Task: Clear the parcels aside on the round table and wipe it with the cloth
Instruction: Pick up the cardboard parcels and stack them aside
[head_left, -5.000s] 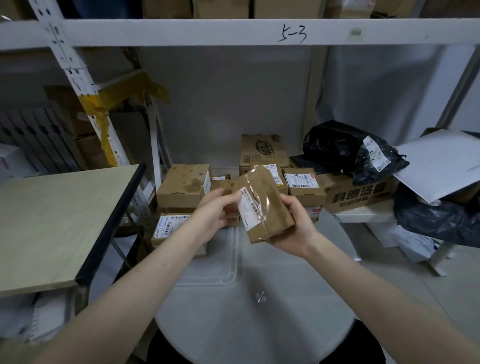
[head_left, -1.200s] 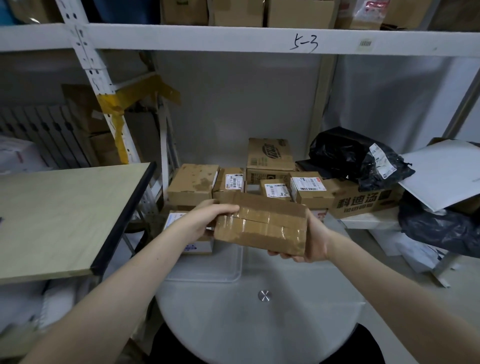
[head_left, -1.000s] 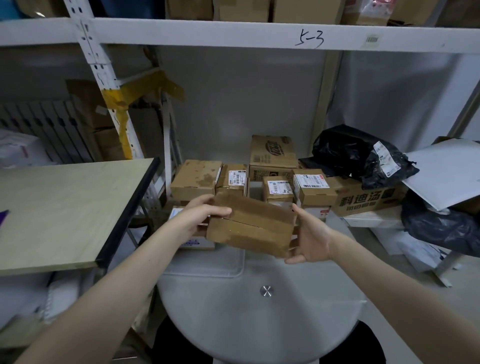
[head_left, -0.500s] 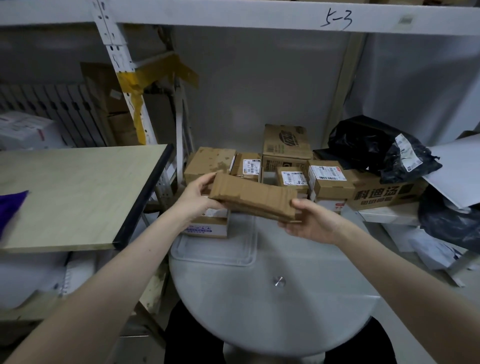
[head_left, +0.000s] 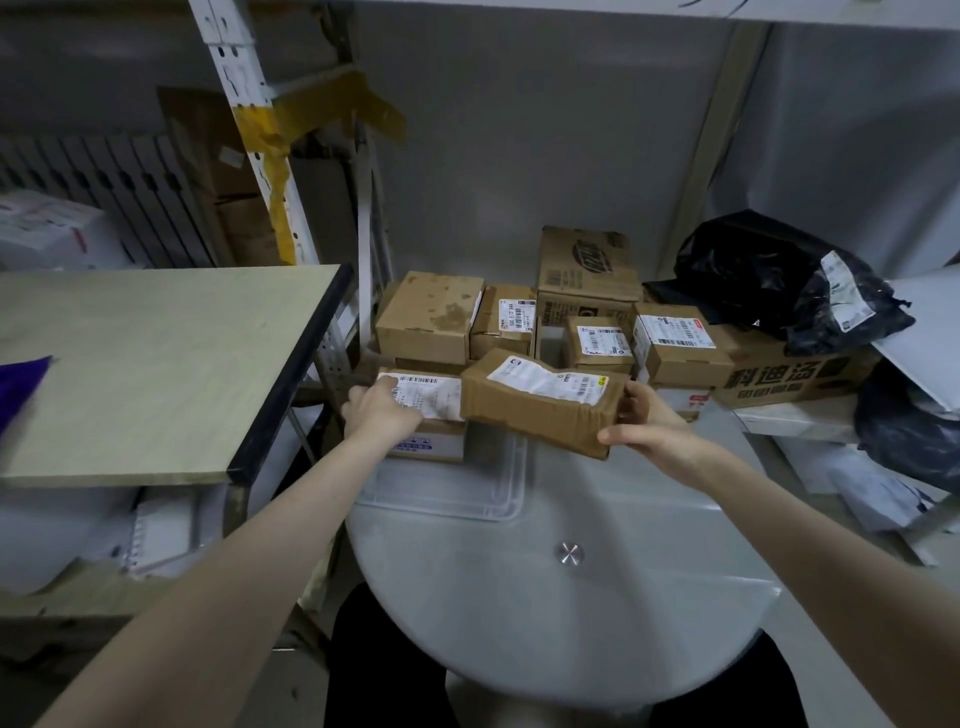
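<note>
The round grey table lies below me, with a metal stud at its centre. My right hand grips the right end of a brown taped parcel, white label up, held just above the table's far edge. My left hand is off that parcel and rests with curled fingers on the left top of a labelled box at the table's far left. How firmly it holds the box is unclear. A purple cloth shows at the left edge, on the wooden side table.
A clear plastic tray lies on the round table's far part, under the labelled box. Several cardboard boxes are piled behind the table. Black bags lie on a printed carton at right. A shelf post rises at left.
My left hand has let go of the brown parcel and moved onto the labelled box. The parcel has turned label-up in my right hand. The view tilted down and the purple cloth came into sight.
</note>
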